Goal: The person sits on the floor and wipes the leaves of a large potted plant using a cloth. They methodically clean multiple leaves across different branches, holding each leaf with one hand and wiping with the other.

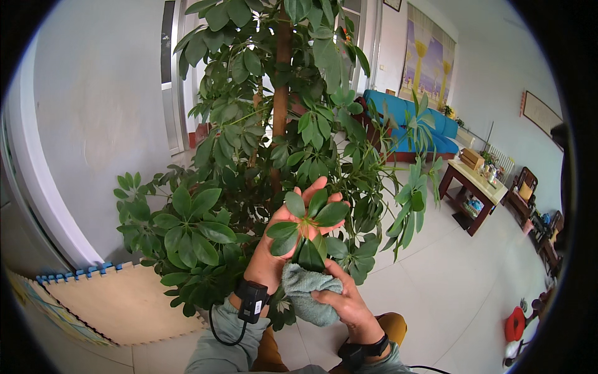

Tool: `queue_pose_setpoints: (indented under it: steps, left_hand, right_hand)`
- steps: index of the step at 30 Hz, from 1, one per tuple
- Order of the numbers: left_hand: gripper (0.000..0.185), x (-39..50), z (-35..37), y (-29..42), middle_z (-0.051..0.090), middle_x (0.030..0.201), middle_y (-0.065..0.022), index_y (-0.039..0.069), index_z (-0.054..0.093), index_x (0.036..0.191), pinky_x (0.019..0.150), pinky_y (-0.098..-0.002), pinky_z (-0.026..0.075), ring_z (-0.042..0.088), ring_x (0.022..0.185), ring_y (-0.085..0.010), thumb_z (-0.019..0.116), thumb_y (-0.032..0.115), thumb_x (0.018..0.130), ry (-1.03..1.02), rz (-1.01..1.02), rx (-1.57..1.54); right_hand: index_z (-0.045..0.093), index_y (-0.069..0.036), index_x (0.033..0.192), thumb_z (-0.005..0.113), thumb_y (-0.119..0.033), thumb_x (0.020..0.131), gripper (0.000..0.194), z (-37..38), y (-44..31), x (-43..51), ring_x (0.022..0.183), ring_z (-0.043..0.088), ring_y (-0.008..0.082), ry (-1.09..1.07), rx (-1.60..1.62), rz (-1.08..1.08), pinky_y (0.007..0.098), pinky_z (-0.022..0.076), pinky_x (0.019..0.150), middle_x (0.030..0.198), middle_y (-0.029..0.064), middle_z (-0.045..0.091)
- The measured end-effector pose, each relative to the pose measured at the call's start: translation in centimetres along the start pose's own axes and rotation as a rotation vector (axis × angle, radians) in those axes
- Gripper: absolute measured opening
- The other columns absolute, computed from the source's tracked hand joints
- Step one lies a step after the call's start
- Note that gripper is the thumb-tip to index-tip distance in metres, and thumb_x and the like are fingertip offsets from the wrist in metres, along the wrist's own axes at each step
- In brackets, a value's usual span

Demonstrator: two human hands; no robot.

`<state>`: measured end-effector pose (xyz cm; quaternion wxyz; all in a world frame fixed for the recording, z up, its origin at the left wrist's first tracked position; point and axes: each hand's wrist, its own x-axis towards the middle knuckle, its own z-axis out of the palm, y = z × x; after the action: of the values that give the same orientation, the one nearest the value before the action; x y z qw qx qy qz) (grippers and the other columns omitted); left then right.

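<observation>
A tall schefflera plant (229, 126) with glossy green leaves fills the middle of the view. My left hand (279, 215) is palm up behind one leaf cluster (307, 222), cradling it, with fingertips showing past the leaves. Just below, my right hand (345, 301) grips a bunched grey-green terry cloth (306, 292), thumb on top. The cloth touches the tip of the cluster's lowest leaf (310, 257). Another broad leaf cluster (187, 229) spreads to the left of my left hand. Both wrists wear black strapped devices with cables.
A brown trunk or pole (281, 79) stands amid the foliage. Beige foam mats (121, 304) lie at left by the wall (98, 131). Behind at right are a blue sofa (397, 112) and a low table (486, 184) bearing a box. A red basin (515, 324) sits at lower right.
</observation>
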<state>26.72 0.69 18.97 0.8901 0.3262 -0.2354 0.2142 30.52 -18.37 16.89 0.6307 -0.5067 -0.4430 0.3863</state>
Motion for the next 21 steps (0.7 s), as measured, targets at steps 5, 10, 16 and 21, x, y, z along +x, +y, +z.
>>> queue_pose_setpoints:
  steps: [5, 10, 16, 21]
  left_hand:
    - [0.054, 0.0, -0.6, 0.8, 0.055, 0.133, -0.0158, 0.001, 0.039, 0.142, 0.108, -0.0547, 0.037, 0.049, 0.128, -0.0349, 0.043, 0.037, 0.102, -0.114, 0.009, -0.026]
    - [0.054, -0.3, 0.0, 1.1, 0.052, 0.136, -0.0161, -0.001, 0.04, 0.141, 0.105, -0.0486, 0.044, 0.053, 0.124, -0.0302, 0.039, 0.037, 0.103, 0.044, -0.024, 0.034]
    - [0.056, -1.4, 2.1, 0.0, 0.051, 0.137, -0.0171, -0.001, 0.04, 0.141, 0.107, -0.0426, 0.042, 0.052, 0.125, -0.0288, 0.038, 0.039, 0.102, -0.005, 0.124, 0.43]
    - [0.054, -0.1, -1.1, -0.6, 0.052, 0.135, -0.0161, 0.0, 0.042, 0.14, 0.108, -0.0395, 0.04, 0.05, 0.126, -0.0267, 0.041, 0.037, 0.1, 0.01, -0.028, 0.013]
  right_hand:
    - [0.041, -0.001, 0.142, 0.059, 0.008, 0.072, 0.073, -1.7, -2.5, -2.4, 0.129, 0.044, 0.0187, -0.014, -0.382, -0.102, 0.0309, 0.0312, 0.107, 0.139, 0.0109, 0.049]
    - [0.053, -0.001, 0.128, 0.051, 0.014, 0.067, 0.063, -2.4, -7.3, -3.9, 0.122, 0.053, 0.0267, 0.232, -0.181, -0.56, 0.0384, 0.0404, 0.103, 0.13, 0.0217, 0.056]
    - [0.066, -0.01, 0.115, 0.068, 0.003, 0.064, 0.052, 0.0, -8.2, 3.7, 0.111, 0.058, 0.0332, 0.221, -1.39, -1.017, 0.0429, 0.0461, 0.093, 0.126, 0.0101, 0.06]
    - [0.067, -0.01, 0.113, 0.067, 0.007, 0.059, 0.056, 2.0, -6.3, 7.7, 0.107, 0.058, 0.0325, 0.151, -1.419, -1.086, 0.0436, 0.0469, 0.09, 0.123, 0.0073, 0.063]
